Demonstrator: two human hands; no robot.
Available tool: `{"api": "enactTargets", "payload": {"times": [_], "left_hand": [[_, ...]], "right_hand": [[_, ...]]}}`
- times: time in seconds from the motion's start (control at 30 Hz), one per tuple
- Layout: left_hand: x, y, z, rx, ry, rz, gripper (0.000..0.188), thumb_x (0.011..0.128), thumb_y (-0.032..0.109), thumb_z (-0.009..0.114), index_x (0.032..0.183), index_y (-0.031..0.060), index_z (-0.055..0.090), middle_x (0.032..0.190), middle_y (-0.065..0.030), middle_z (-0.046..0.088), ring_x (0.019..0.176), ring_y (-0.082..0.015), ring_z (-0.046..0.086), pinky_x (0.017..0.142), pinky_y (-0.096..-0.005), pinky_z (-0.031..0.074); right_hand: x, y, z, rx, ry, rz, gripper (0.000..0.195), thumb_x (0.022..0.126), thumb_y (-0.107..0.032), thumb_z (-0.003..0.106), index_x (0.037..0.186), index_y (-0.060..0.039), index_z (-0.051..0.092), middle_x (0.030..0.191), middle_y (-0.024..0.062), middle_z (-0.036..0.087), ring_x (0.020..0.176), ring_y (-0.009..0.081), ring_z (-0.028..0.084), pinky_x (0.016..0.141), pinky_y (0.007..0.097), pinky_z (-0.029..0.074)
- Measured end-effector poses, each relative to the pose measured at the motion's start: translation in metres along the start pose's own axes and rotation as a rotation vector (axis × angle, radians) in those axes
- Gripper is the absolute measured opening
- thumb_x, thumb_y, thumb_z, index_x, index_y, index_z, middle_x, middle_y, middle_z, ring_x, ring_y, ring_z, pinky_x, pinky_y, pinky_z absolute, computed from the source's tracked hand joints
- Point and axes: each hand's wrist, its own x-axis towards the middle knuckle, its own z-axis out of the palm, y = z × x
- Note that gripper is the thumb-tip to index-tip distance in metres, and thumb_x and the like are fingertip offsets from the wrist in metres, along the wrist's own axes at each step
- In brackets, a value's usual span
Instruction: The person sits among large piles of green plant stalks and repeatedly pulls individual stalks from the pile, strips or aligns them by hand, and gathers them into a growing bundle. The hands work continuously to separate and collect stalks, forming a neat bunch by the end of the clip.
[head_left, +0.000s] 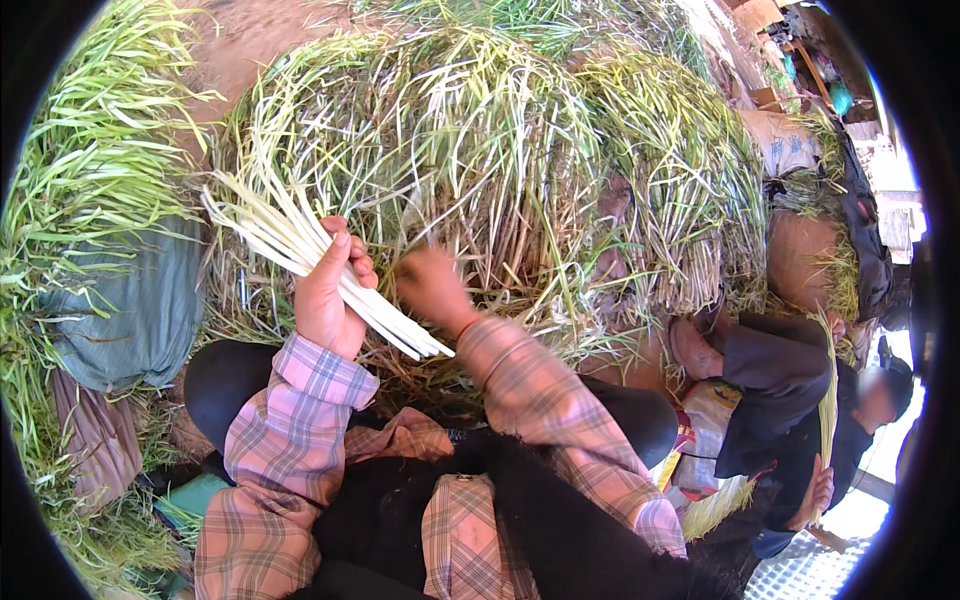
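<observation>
A bundle of long, pale, white-to-yellowish leaf stalks (397, 322) is gripped in my left hand (330, 300), thumb on top. Its trimmed-looking ends slant down to the right, while the paler leafy ends fan out at upper left. My right hand (435, 289) is just right of the bundle, at the front of a large heap of green and yellow leafy stalks (495, 150). Motion blur covers its fingers, so whether they hold a stalk is unclear. A red band circles the right wrist.
More green stalks (105, 120) are piled at left above a grey-green sack (131, 307). On the right sits another person (817, 420) with a long bunch of stalks (827, 405) in hand. Between us lies a printed plastic bag (705, 427). A white sack (784, 142) stands farther back.
</observation>
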Motion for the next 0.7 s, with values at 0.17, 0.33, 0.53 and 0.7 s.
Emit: {"api": "enactTargets", "payload": {"times": [0.17, 0.33, 0.53, 0.7], "left_hand": [[0.001, 0.001, 0.0, -0.026, -0.029, 0.004, 0.019, 0.081, 0.013, 0.057, 0.097, 0.0118, 0.046, 0.074, -0.0004, 0.044, 0.061, -0.0077, 0.041, 0.054, -0.019, 0.037], [-0.002, 0.003, -0.001, -0.017, -0.006, -0.004, 0.021, 0.081, 0.014, 0.058, 0.097, 0.0118, 0.046, 0.074, 0.0, 0.043, 0.062, -0.0074, 0.041, 0.054, -0.0187, 0.037], [-0.004, 0.0, 0.002, 0.004, 0.013, -0.028, 0.022, 0.08, 0.015, 0.059, 0.097, 0.0112, 0.047, 0.074, -0.0005, 0.044, 0.06, -0.0082, 0.043, 0.051, -0.0198, 0.039], [-0.006, 0.0, 0.003, 0.006, 0.04, -0.032, 0.02, 0.08, 0.014, 0.058, 0.097, 0.0103, 0.047, 0.073, -0.0011, 0.045, 0.059, -0.0086, 0.043, 0.051, -0.0201, 0.04]], "right_hand": [[-0.013, -0.031, 0.016, 0.233, -0.239, -0.001, 0.014, 0.071, -0.014, 0.054, 0.082, -0.0063, 0.059, 0.082, 0.0112, 0.057, 0.079, 0.0282, 0.055, 0.072, 0.0383, 0.044], [0.008, 0.039, -0.063, 0.485, 0.551, 0.4, 0.027, 0.079, -0.016, 0.056, 0.103, -0.0048, 0.055, 0.099, 0.009, 0.058, 0.086, 0.0167, 0.054, 0.075, 0.0276, 0.045], [0.026, 0.09, -0.065, 0.526, 0.426, 0.657, 0.043, 0.08, -0.025, 0.056, 0.111, 0.0036, 0.045, 0.107, 0.0122, 0.052, 0.096, 0.0186, 0.049, 0.084, 0.0298, 0.038], [0.038, 0.099, -0.07, 0.68, 0.441, 0.626, 0.038, 0.075, -0.029, 0.06, 0.096, 0.0004, 0.052, 0.084, 0.0072, 0.056, 0.069, 0.0163, 0.051, 0.065, 0.0292, 0.041]]}}
